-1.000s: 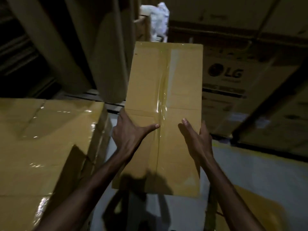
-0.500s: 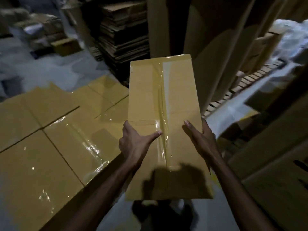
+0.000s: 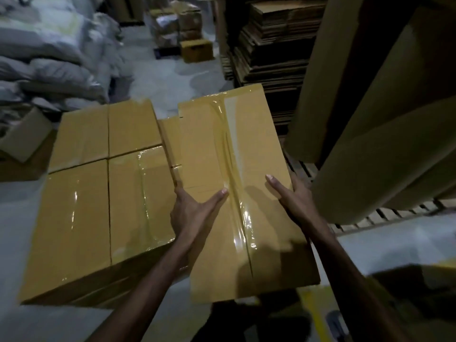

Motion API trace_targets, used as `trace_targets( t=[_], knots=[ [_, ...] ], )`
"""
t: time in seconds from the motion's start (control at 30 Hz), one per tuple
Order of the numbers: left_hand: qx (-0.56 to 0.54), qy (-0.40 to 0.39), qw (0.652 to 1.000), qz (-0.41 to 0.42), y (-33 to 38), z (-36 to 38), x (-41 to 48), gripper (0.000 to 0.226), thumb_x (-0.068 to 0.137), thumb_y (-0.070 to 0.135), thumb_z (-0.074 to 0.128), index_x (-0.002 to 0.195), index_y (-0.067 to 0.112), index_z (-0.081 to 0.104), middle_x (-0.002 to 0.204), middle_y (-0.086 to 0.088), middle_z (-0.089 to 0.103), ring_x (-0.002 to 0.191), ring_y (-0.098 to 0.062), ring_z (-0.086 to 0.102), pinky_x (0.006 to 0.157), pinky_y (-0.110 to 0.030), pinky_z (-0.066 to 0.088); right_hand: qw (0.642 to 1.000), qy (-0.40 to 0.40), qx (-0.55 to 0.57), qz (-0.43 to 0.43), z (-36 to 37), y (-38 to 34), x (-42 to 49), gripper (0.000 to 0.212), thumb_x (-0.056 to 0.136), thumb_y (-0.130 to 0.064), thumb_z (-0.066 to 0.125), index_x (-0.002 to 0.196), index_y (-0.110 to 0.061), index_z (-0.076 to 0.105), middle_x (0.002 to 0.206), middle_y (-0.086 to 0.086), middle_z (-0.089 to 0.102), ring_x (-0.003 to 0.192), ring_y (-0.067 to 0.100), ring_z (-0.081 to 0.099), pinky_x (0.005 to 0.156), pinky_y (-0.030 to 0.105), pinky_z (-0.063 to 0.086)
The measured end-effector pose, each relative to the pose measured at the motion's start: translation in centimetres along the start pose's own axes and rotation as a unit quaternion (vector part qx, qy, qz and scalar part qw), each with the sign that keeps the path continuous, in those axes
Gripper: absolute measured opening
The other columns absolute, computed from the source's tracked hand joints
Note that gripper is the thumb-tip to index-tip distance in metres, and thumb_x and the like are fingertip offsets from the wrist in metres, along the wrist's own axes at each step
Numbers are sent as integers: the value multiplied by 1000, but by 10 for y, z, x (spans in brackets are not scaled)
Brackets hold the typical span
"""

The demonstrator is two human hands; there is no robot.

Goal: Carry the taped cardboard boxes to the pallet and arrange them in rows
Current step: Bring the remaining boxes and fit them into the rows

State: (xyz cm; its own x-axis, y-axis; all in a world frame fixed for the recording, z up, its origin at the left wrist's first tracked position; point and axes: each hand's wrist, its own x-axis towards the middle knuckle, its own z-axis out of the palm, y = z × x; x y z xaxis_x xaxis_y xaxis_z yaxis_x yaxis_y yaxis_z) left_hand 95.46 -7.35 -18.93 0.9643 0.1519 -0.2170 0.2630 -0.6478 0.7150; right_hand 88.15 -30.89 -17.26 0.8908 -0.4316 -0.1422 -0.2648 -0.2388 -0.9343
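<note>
Taped box (image 3: 261, 144) (contents hidden), left hand (image 3: 195, 211) and right hand (image 3: 296, 201) gripping its sides, beside stacked boxes (image 3: 98, 193)

The left grip (image 3: 190, 213) and right grip (image 3: 294, 202) hold a taped cardboard box (image 3: 249, 144) by its sides, thumbs on top. Stacked taped boxes (image 3: 98, 193) lie just beside it at nine o'clock, with flattened cartons (image 3: 274, 45) at twelve.
</note>
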Motion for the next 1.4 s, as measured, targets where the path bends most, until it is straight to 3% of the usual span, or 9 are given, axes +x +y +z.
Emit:
trace_targets(
  t=[0.13,0.27,0.5,0.77,0.9,1.07,1.2,1.3,1.4],
  knots=[
    [-21,8,999,-30,1,3,49,140,40,106,52,144,13,39,131,-16,62,115,-39,63,87,-50,58,999,-27,-16,-12,22,0,60,56,83,-72,67,131,-50,51,114,-30,59,107,-4,57,99,42,52],
    [-45,6,998,-47,6,6,111,147,36,112,45,145,15,40,131,-14,62,112,-38,64,85,-50,60,997,-55,-50,-20,48,-8,124,75,84,-73,67,146,-33,52,129,-11,64,116,12,63,97,44,55],
    [-76,-27,994,-74,5,7,201,128,54,101,57,147,14,41,130,-12,60,112,-35,61,89,-47,57,993,-87,-71,19,97,-11,217,75,87,-68,67,149,-31,48,124,-13,60,118,16,60,97,40,51],
    [-112,-81,987,-84,-4,22,262,97,75,77,70,144,13,46,129,1,56,111,-23,57,85,-35,47,988,-89,-106,69,132,18,278,93,73,-90,63,146,-34,50,134,-4,61,118,23,61,85,41,57],
    [-95,-73,986,-114,-12,34,285,113,70,86,63,150,8,43,143,-11,55,125,-32,56,99,-46,52,986,-83,-113,93,148,34,300,99,69,-93,60,142,-26,56,124,-4,68,111,21,66,93,49,59],
    [-59,-57,985,-149,-26,52,310,102,76,82,66,143,6,47,134,-13,60,116,-31,60,82,-35,48,978,-107,-155,95,169,53,319,94,74,-91,58,141,-25,55,126,0,67,112,27,65,98,54,56],
    [-38,-50,984,-167,-32,66,322,97,77,79,69,137,5,49,127,-11,61,110,-31,61,82,-36,51,975,-123,-161,93,181,56,334,81,84,-78,62,144,-24,54,134,3,64,121,28,61,100,41,46],
    [-23,-58,981,-183,-39,74,332,104,74,83,69,138,3,51,130,-14,61,114,-33,61,91,-42,55,973,-139,-153,106,185,59,345,80,89,-69,64,150,-21,48,144,6,58,132,32,53,105,45,43],
    [-16,-66,979,-190,-44,78,335,92,68,89,64,96,1,67,97,-17,70,84,-25,65,79,-38,54,969,-152,-147,128,189,67,353,90,81,-80,63,151,-24,48,143,5,61,129,32,57,108,50,47]
  ],
)
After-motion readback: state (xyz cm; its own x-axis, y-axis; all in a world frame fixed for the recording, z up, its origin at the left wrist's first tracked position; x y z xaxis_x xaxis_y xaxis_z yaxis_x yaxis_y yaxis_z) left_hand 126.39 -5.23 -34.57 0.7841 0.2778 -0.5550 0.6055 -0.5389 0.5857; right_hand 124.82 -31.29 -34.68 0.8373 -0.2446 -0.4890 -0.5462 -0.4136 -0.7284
